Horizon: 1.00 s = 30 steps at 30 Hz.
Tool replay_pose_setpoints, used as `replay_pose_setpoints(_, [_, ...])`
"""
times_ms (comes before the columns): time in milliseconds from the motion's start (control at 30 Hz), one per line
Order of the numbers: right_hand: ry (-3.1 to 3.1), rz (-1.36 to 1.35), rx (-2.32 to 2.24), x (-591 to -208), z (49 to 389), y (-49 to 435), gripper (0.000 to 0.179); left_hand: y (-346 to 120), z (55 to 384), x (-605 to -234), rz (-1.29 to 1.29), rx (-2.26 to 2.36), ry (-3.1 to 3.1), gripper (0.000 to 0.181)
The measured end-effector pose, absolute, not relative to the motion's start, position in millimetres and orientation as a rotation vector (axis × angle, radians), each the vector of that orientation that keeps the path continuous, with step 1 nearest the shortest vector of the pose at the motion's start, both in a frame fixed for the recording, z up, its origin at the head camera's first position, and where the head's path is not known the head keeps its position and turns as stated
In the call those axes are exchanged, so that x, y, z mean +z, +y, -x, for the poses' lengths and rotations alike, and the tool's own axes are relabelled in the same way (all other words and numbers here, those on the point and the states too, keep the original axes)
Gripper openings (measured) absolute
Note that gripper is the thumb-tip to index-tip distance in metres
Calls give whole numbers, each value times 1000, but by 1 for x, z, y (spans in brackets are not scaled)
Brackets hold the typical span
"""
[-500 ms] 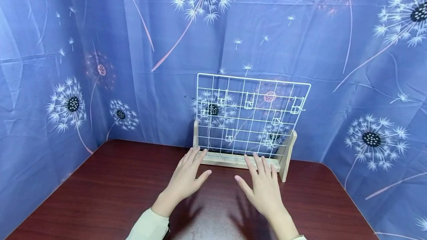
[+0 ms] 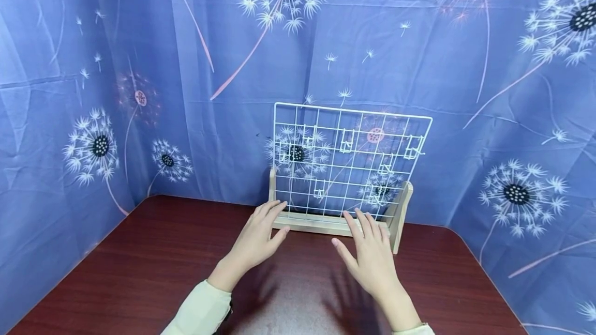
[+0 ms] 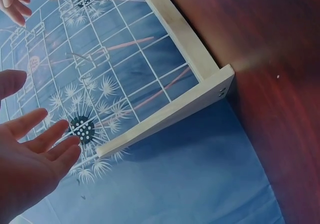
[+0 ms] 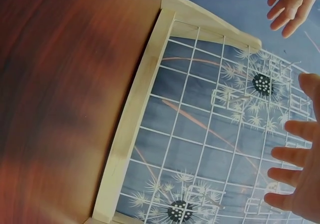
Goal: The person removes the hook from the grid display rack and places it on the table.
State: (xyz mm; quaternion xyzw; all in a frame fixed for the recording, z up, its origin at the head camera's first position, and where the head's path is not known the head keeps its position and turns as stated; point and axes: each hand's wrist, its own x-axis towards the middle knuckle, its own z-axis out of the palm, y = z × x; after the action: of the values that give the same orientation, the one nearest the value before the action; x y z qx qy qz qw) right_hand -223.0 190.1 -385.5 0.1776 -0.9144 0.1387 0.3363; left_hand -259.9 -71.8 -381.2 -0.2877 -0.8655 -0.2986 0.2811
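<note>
1. Left hand (image 2: 258, 237): fingers spread loosely, nothing held. From where I stand it's in front of the wooden base (image 2: 321, 227), at that base's left end; contact I can't judge.
2. Right hand (image 2: 370, 255): empty as well, fingers fanned, in front of the base's right half.
3. Steadying the rack well, I'd say, means keeping both hands level, taking the base's two ends evenly, and keeping fingers off the hooks (image 2: 346, 145).
4. The white wire grid (image 2: 352, 167) rises from the base, its face and hooks toward the person, top seemingly leaning back. Its long axis runs side to side along the base, right end angled slightly nearer the person.
5. Beneath the base, a dark red table (image 2: 186, 252); behind it, a blue dandelion-print curtain (image 2: 219, 143).
</note>
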Motion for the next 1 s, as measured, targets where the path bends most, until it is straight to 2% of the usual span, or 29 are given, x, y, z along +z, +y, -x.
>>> replay_pose_setpoints(733, [-2288,-504,431,-377,230,199,61,-85,282,-358,820,-1032,-2155,43])
replay_pose_setpoints(1000, [-2225,-535,465,-374,235,198,60,-93,302,-347,823,-1166,-2027,40])
